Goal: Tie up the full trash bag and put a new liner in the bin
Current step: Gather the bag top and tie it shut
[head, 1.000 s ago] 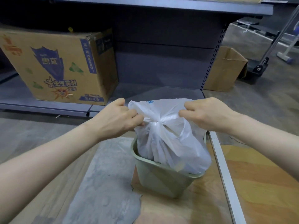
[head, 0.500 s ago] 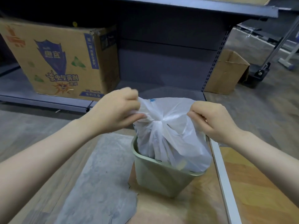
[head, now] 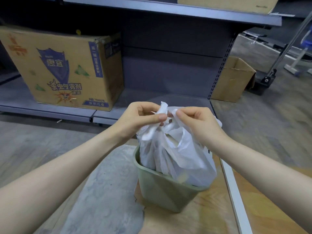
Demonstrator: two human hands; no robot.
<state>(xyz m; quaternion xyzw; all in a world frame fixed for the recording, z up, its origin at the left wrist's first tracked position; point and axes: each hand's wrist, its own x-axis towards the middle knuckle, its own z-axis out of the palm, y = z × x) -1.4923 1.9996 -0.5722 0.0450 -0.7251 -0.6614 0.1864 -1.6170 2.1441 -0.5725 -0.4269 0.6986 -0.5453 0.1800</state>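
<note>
Both hands now moved close together above the knot, left hand [head: 140,117] and right hand [head: 200,125] fingers pinching white trash bag [head: 177,154] ends, green bin [head: 162,191] on floor, big printed box [head: 67,68] on shelf [head: 152,97] behind, small box [head: 233,80] right

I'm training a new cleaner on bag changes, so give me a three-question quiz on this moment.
1. True or false: the white plastic trash bag sits inside the pale green plastic bin.
2. Which holds the bag's upright twisted end: A the left hand, B the right hand?
3. Fill in: the printed cardboard box rests on the grey metal ___.

Key: 1 true; 2 A; 3 shelf.
</note>
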